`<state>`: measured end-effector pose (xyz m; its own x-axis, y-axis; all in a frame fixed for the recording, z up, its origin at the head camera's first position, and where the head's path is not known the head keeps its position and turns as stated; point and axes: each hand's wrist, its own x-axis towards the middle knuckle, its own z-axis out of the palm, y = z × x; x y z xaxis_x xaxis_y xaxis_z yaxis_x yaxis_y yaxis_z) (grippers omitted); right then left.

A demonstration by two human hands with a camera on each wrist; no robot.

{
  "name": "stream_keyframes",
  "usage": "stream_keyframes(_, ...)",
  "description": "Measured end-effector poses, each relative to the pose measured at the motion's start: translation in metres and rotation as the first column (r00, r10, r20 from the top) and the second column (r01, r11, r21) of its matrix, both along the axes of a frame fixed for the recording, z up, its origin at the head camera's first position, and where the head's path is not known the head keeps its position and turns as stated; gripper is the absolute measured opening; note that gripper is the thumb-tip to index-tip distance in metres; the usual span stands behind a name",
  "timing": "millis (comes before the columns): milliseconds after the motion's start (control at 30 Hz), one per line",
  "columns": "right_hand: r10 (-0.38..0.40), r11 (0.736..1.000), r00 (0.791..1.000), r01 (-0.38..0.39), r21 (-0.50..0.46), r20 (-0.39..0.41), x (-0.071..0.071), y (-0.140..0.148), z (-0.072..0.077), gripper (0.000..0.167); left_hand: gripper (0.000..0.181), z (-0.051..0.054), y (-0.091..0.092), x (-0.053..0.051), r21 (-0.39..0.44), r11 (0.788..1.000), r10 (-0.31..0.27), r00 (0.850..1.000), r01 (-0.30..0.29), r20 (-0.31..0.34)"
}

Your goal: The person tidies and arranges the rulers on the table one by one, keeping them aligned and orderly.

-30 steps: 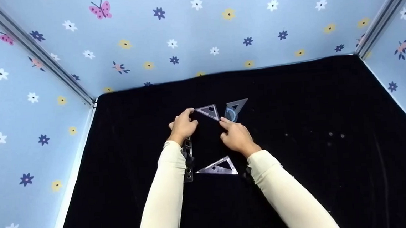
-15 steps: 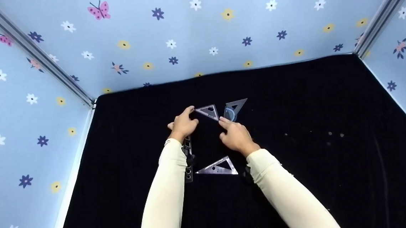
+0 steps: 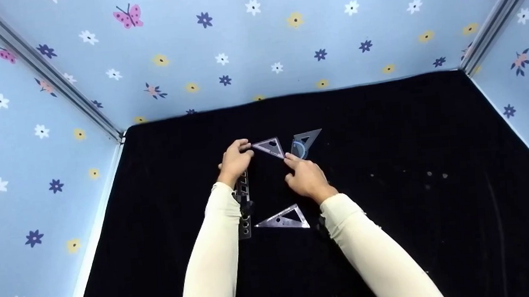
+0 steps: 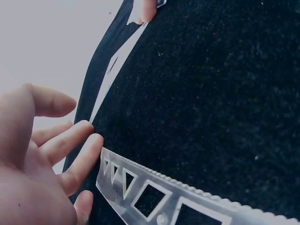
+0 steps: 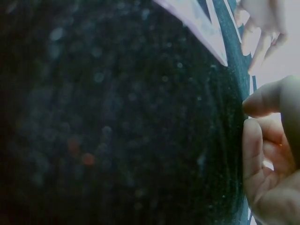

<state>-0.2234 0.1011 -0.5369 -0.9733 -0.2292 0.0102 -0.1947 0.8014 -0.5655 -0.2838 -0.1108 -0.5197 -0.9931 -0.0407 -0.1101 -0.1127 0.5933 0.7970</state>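
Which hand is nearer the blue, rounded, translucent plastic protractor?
Right. The right hand is just on the near side of the protractor; the left hand is farther left, beyond a clear plastic triangular set square.

One black cloth (image 3: 391, 233) is carrying three set squares (image 3: 269, 147) (image 3: 312, 136) (image 3: 288, 223): one far middle, one far right, one near. One blue-arced protractor (image 3: 298, 150) is sitting by the far-right one. One stencil ruler (image 4: 175, 194) is lying left.
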Motion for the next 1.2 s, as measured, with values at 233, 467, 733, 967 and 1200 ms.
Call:
stream_keyframes(233,0.0,1.0,1.0,0.0,-0.009,-0.024,0.0,0.001,0.0,0.053,0.032,0.0,0.0,0.002,0.013,0.996,0.087,0.994,-0.086,-0.062)
stream_keyframes(467,-0.008,1.0,0.999,0.007,-0.023,-0.04,0.002,0.0,-0.001,0.052,0.024,0.001,0.0,0.004,0.03,0.992,0.126,0.986,-0.124,-0.11)
stream_keyframes(733,-0.018,0.998,0.998,0.014,-0.062,-0.06,0.002,0.0,-0.004,0.05,0.016,-0.004,-0.001,0.008,0.071,0.989,0.141,0.974,-0.13,-0.176)
stream_keyframes(967,-0.042,0.99,0.996,0.03,-0.141,-0.082,0.002,0.001,-0.008,0.041,0.014,-0.005,-0.004,0.014,0.081,0.99,0.131,0.973,-0.117,-0.189)
stream_keyframes(1200,-0.13,0.961,0.986,0.099,-0.259,-0.107,0.004,-0.001,-0.013,0.023,0.012,-0.004,-0.004,0.026,0.107,0.991,0.106,0.971,-0.084,-0.216)
